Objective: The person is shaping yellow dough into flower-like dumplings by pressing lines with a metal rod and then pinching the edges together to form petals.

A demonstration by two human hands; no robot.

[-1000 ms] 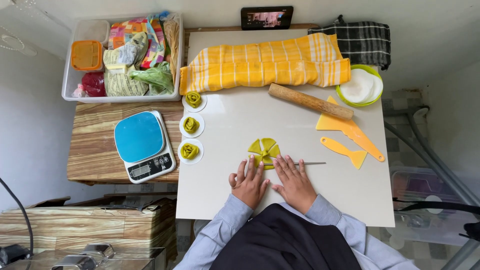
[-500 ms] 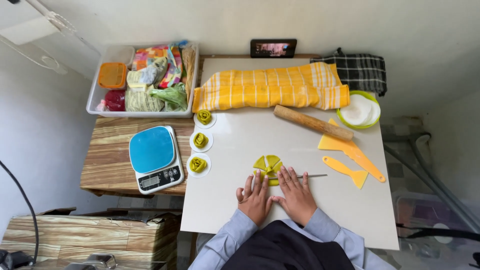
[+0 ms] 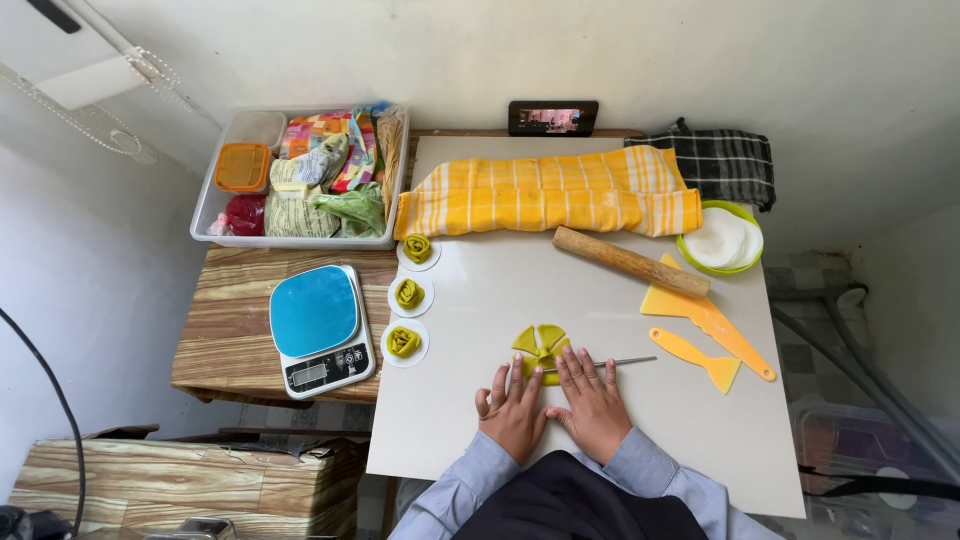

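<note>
Together, the left hand (image 3: 513, 408) and right hand (image 3: 594, 403) lay flat, fingers spread and gripping nothing, fingertips touching the cut yellow-green dough (image 3: 541, 347) beside a thin metal rod (image 3: 610, 363) on the white table (image 3: 470, 440), apparently steadying it.

Both hands, the left hand (image 3: 515, 410) and the right hand (image 3: 594, 405), are bare, with no rings or gloves. Behind the wrists, each arm wears a light blue long sleeve with buttoned-style cuffs. Between the sleeves hangs a dark navy apron or garment front.
</note>
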